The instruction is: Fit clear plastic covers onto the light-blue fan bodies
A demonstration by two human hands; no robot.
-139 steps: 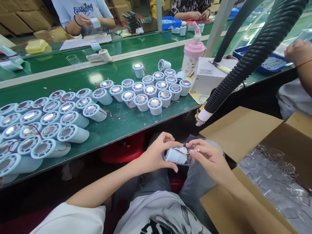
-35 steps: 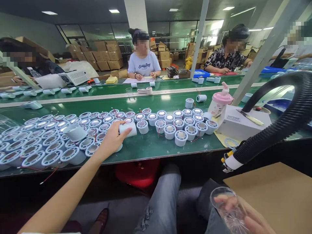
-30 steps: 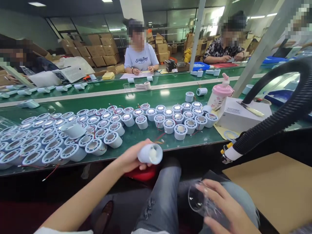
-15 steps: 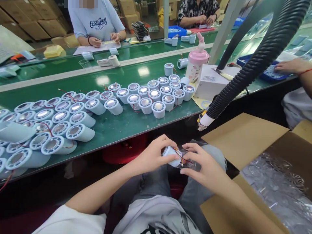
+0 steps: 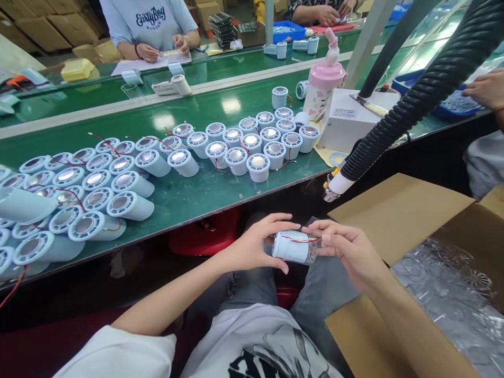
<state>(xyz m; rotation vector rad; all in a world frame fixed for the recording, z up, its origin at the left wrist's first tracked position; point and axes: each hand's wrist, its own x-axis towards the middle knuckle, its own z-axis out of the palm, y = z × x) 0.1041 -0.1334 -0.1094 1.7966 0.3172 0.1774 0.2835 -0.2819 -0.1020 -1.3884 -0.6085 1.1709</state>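
A light-blue cylindrical housing (image 5: 290, 249) lies sideways between my hands, above my lap. My left hand (image 5: 254, 245) is curled around its left end, thumb below and fingers above. At the other end a clear plastic sleeve (image 5: 311, 255) surrounds part of the housing. Thin red and dark wires (image 5: 302, 241) run along the housing toward my right hand (image 5: 350, 251). The fingers of that hand are pinched together at the wires and the sleeve's edge; which of these they grip most firmly is partly hidden.
Many similar blue housings (image 5: 258, 167) stand or lean on the green bench (image 5: 205, 202). A black flexible hose (image 5: 397, 113) hangs at right, above an open cardboard box (image 5: 401, 212) of clear plastic parts (image 5: 437, 299). A pink-lidded bottle (image 5: 325, 79) stands behind; co-workers sit opposite and at right.
The housing has turned to lie lengthwise between my hands, with the clear sleeve now at its right end. My right fingers have closed in at the wires. The view has shifted slightly.
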